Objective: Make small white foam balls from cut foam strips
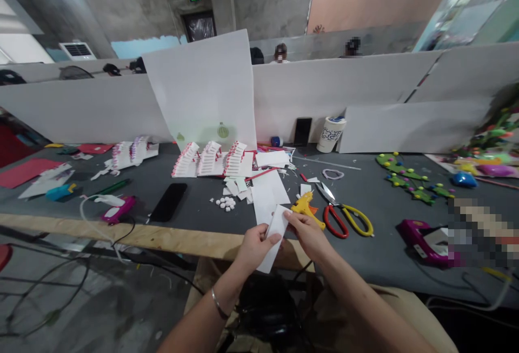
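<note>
A white paper strip point(274, 235) is held between both hands just in front of the table's near edge. My left hand point(253, 245) is closed on its lower left side, thumb on top. My right hand point(307, 232) pinches its upper right corner. A yellow glue gun point(305, 205) lies right behind my right hand. Scissors point(343, 213) with one red and one yellow handle rest to its right. A white sheet point(265, 194) lies just beyond the strip.
Small white pellets point(225, 203), a black phone point(168, 202), a pink glue gun point(117, 211) and rows of folded red-and-white paper pieces point(211, 159) lie left. White boards point(203, 91) stand behind. A paper cup point(331, 134), green foam shapes point(405, 177) and another pink tool point(421, 234) are right.
</note>
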`<move>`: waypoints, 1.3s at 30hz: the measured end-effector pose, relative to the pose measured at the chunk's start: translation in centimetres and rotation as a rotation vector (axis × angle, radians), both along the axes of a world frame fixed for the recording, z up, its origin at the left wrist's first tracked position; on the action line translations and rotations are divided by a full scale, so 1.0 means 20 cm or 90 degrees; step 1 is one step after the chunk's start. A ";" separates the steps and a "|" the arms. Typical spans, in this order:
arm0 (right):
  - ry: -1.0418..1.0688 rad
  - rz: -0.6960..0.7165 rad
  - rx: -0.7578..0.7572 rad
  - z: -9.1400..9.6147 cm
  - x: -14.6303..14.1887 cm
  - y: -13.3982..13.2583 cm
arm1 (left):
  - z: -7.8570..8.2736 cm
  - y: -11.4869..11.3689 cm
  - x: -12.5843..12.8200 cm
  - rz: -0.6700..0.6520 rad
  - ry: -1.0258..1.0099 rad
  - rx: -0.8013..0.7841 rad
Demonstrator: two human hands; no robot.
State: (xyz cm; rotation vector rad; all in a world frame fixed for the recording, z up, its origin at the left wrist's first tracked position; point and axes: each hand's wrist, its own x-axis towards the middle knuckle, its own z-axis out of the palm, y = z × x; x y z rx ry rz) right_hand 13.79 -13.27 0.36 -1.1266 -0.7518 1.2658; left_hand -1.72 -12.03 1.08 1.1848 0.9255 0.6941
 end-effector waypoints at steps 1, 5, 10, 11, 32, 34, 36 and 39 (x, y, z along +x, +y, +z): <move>0.001 0.004 0.002 0.00 0.00 0.00 | 0.00 0.00 0.00 0.008 -0.003 -0.008; -0.002 0.018 0.012 0.00 0.00 0.00 | 0.00 0.00 -0.01 0.003 0.040 0.021; -0.011 0.014 0.016 0.01 0.01 -0.01 | -0.02 -0.01 -0.03 -0.019 0.077 0.039; -0.011 0.010 0.016 0.01 0.00 -0.01 | -0.02 -0.01 -0.03 -0.026 0.075 0.035; 0.036 -0.126 0.036 0.01 0.02 -0.01 | 0.05 -0.09 -0.06 -0.118 0.108 0.098; 0.016 -0.132 0.036 0.00 0.02 -0.02 | 0.04 -0.09 -0.07 -0.129 0.109 0.093; -0.021 -0.133 0.035 -0.01 0.03 -0.02 | 0.04 -0.10 -0.07 -0.139 0.130 0.113; -0.089 -0.122 0.032 -0.02 0.04 -0.02 | 0.04 -0.09 -0.07 -0.113 0.199 0.214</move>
